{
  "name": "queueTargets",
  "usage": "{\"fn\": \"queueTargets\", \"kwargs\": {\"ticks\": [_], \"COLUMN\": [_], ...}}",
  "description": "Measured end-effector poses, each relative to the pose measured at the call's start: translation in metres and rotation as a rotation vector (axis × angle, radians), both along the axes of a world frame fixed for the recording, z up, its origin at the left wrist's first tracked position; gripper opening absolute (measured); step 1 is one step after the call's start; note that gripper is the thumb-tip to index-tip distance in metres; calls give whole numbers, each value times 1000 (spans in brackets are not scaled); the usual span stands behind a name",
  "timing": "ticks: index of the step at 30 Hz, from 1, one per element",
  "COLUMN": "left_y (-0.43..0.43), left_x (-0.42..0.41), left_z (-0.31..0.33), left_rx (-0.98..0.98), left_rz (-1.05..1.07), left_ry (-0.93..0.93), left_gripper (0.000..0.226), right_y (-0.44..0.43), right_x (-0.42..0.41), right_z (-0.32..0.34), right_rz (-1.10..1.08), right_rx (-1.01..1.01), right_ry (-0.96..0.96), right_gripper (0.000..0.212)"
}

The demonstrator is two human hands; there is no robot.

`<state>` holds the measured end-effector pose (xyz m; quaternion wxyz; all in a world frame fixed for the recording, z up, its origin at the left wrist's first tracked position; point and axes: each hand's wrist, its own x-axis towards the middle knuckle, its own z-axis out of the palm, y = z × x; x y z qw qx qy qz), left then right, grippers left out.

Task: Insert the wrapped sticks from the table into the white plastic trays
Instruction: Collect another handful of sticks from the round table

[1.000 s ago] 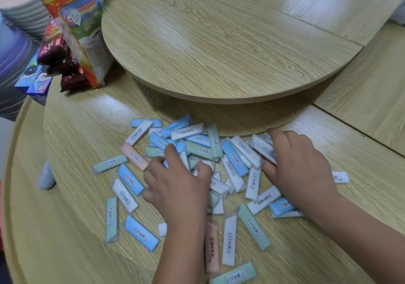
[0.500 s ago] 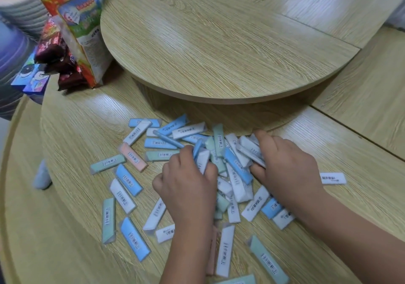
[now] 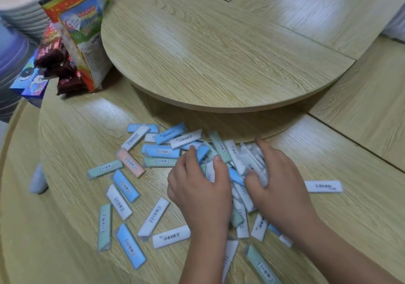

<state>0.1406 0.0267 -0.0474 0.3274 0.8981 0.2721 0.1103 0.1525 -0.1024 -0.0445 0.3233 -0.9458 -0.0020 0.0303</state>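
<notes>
Both hands, left (image 3: pixel 200 193) and right (image 3: pixel 277 182), are cupping loosely around the bench's (image 3: pixel 65 130) central sticks (image 3: pixel 163 152); others are scattering toward nine o'clock. Light, slick-wrapped, probably best pinched mid-length.

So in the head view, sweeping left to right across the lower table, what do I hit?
Upright green stick → angled blue stick → white stick lying flat → left hand → right hand → lone white stick off to the right.
</notes>
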Motion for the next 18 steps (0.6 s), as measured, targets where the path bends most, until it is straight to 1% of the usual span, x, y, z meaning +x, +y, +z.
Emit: {"fn": "queueTargets", "kwargs": {"ticks": [5,9,14,18], "left_y": [-9,-9,-9,-14], "left_x": [6,8,6,8], "left_z": [2,3,3,8], "left_rx": [-27,-91,-247,-413], "left_rz": [28,49,56,90], "left_ry": [-30,-78,-166,-239], "left_gripper": [71,68,63,52], "right_y": [22,32,35,36], "right_x": [1,3,4,7], "right_z": [-5,-5,-5,-2], "right_rz": [-63,-78,-41,-33], "right_rx": [26,52,67,122], "right_ry": [-112,-126,-98,-83], "right_gripper": [63,55,57,59]}}
